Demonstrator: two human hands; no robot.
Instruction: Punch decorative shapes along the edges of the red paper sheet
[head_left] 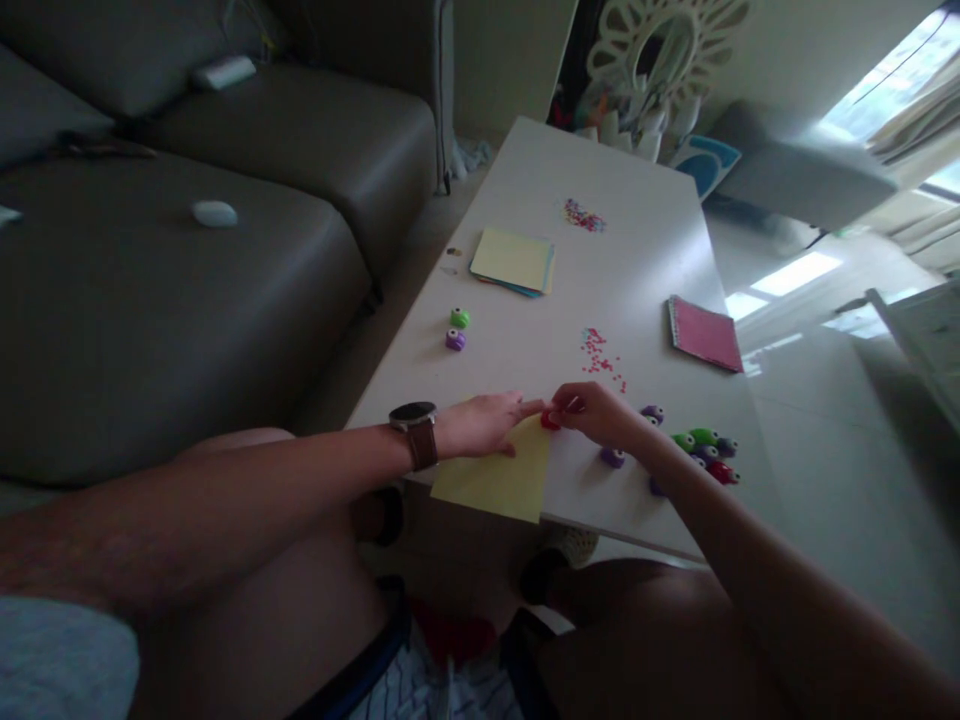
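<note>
A yellow sheet of paper [502,478] lies at the near edge of the white table, its lower part overhanging. My left hand [484,424], a watch on its wrist, rests on the sheet with fingers stretched out. Its index fingertip reaches to a small red craft punch [550,419] at the sheet's upper right corner. My right hand [592,410] pinches this punch between thumb and fingers, partly covering it. Beside and under my right forearm are a purple punch [613,457] and a cluster of green, purple and red punches [703,437].
Red paper bits [595,352] lie scattered beyond my right hand. Farther off are a stack of coloured paper [512,259], multicoloured bits [583,216] and a pink spiral notebook [705,333]. Green [459,318] and purple [455,340] punches stand left. A sofa [187,300] flanks the table [525,350].
</note>
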